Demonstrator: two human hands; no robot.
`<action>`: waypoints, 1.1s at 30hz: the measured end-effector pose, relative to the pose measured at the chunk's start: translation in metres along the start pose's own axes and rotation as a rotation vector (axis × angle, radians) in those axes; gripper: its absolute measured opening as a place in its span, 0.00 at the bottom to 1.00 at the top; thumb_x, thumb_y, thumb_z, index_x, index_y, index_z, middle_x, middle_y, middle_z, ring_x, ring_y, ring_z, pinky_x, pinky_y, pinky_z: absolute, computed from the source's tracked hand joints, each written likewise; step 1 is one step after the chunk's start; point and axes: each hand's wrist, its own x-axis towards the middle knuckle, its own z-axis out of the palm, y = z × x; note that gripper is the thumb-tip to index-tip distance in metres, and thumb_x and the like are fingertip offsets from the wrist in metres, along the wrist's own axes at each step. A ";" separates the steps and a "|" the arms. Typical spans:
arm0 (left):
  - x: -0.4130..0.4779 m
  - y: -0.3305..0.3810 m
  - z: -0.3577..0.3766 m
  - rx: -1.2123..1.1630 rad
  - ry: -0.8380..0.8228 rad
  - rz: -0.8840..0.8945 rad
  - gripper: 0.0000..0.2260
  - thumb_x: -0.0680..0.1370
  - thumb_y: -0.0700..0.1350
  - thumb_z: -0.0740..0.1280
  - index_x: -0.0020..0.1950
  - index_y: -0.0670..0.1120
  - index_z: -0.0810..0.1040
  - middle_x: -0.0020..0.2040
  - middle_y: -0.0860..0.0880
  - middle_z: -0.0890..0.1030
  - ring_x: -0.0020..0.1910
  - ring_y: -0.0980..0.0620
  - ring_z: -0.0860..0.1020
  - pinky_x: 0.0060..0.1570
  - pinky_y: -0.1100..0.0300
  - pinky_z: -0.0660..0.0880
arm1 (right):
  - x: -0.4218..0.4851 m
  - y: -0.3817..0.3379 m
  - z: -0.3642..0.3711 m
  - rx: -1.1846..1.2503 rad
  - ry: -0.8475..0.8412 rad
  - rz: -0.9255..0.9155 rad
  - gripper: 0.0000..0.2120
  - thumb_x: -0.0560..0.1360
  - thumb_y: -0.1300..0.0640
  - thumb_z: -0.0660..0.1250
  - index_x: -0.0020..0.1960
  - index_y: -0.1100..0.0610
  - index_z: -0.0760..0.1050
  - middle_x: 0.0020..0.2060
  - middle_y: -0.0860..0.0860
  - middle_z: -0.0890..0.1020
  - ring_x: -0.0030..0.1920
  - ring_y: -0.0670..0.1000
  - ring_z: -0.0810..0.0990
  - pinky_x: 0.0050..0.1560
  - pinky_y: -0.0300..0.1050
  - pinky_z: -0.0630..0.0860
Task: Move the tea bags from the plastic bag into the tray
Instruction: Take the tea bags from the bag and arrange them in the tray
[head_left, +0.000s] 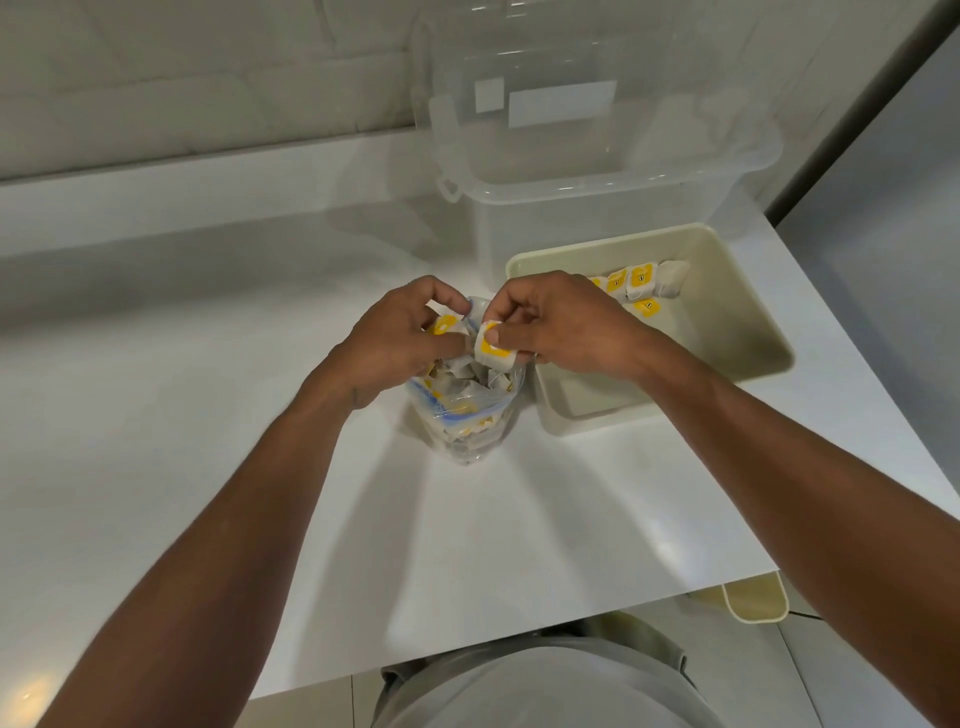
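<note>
A white desk (156, 415) is seen set against a pale tiled wall (156, 78), with a tiled floor (841, 675) visible below its near edge. At the back of the desk, a clear storage box (597, 171) is stood open. Just in front of it a cream tray (587, 423) is placed, and a small cluster of yellow-tagged tea bags (641, 280) is laid in its far corner. Just left of the tray, a clear plastic bag (467, 421) is stood upright, open-topped and packed with more tea bags. Both hands are held over its mouth: one tea bag (493, 349) is pinched by the right hand (561, 322), another (445, 325) is gripped in the curled fingers of the left hand (400, 343). A cream container (753, 603) is partly seen below the desk's right corner.
</note>
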 end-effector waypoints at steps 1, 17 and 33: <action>0.000 0.001 0.001 -0.040 0.027 0.004 0.10 0.75 0.44 0.75 0.54 0.51 0.79 0.36 0.51 0.79 0.33 0.56 0.77 0.31 0.67 0.72 | -0.001 0.000 0.002 0.007 -0.024 -0.002 0.03 0.74 0.55 0.73 0.48 0.52 0.82 0.37 0.49 0.86 0.38 0.48 0.85 0.45 0.46 0.81; 0.001 0.019 -0.012 -0.082 -0.071 0.037 0.11 0.79 0.41 0.69 0.59 0.53 0.84 0.54 0.49 0.85 0.47 0.55 0.79 0.43 0.64 0.76 | 0.001 0.010 -0.032 0.114 0.083 0.022 0.03 0.75 0.57 0.73 0.45 0.49 0.81 0.35 0.46 0.82 0.33 0.45 0.80 0.34 0.34 0.73; 0.043 0.084 0.032 0.574 0.100 0.350 0.05 0.74 0.45 0.72 0.46 0.56 0.83 0.41 0.59 0.82 0.41 0.61 0.79 0.47 0.57 0.77 | 0.001 0.045 -0.077 0.083 0.204 0.082 0.07 0.70 0.58 0.77 0.45 0.53 0.80 0.35 0.49 0.84 0.35 0.49 0.83 0.41 0.44 0.80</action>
